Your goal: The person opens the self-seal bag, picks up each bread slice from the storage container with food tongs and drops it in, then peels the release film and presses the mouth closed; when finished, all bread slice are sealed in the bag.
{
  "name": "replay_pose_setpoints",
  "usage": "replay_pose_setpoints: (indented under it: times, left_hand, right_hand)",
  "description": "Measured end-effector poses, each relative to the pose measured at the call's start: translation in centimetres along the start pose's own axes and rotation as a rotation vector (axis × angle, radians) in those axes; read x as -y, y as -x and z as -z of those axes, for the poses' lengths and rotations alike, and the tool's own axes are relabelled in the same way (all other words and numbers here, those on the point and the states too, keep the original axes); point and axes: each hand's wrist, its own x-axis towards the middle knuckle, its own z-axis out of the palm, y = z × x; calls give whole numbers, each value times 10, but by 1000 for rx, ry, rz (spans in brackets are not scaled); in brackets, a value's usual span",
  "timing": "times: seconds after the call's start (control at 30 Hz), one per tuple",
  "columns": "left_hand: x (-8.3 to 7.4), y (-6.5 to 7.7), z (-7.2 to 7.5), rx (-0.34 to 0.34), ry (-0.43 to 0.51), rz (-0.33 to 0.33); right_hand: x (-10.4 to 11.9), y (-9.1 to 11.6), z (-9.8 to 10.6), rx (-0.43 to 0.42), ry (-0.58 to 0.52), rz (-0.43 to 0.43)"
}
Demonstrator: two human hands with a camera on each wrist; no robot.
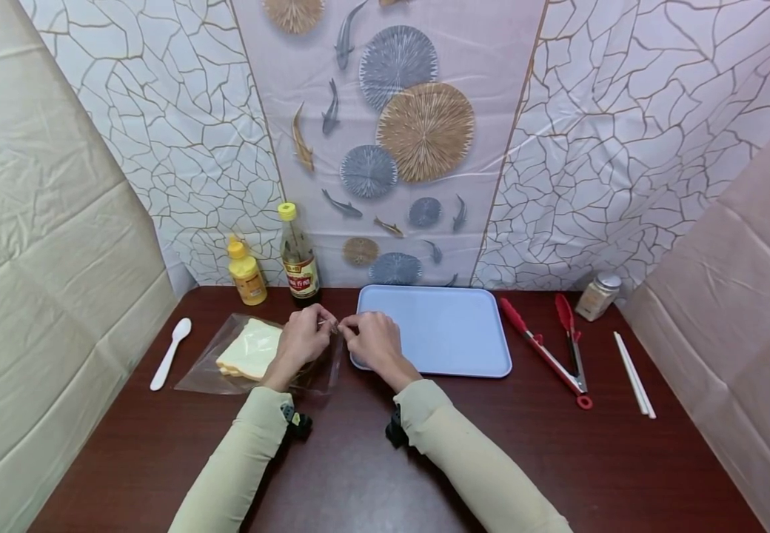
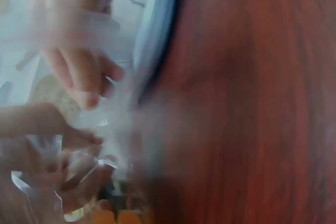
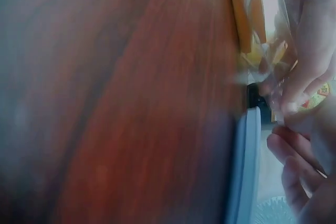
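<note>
Slices of bread (image 1: 252,348) lie inside a clear plastic bag (image 1: 208,376) on the left half of the table. My left hand (image 1: 301,342) pinches the bag near its right end, and the film bunches around the fingers in the left wrist view. Close beside it, my right hand (image 1: 375,340) has its thumb and fingers together at the bag's edge, fingertips nearly meeting the left ones. In the right wrist view the right fingers (image 3: 294,153) are curled right below the gathered film (image 3: 275,61). Part of the bag is hidden behind the left hand and wrist.
A light blue tray (image 1: 438,333) lies right of the hands. Behind the bread stand a yellow squeeze bottle (image 1: 248,277) and a dark sauce bottle (image 1: 300,270). A white spoon (image 1: 170,357) lies far left; red tongs (image 1: 548,359), a shaker jar (image 1: 598,296) and white chopsticks (image 1: 634,374) lie right.
</note>
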Motion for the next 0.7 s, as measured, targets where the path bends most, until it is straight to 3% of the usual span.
replay_pose_setpoints:
  times: [0.13,0.23,0.47,0.7]
  left_hand:
    - [8,-1,7,-65,45,29]
    - [13,-1,10,-57,120,-6]
    - [19,-3,5,-41,216,-37]
    - [23,-2,7,-26,258,-51]
  right_hand:
    - [1,3,3,96,-36,24]
    - [-3,6,10,146,-92,11]
    - [-22,16,37,182,-231,-1]
    - [-40,43,59,200,-346,-30]
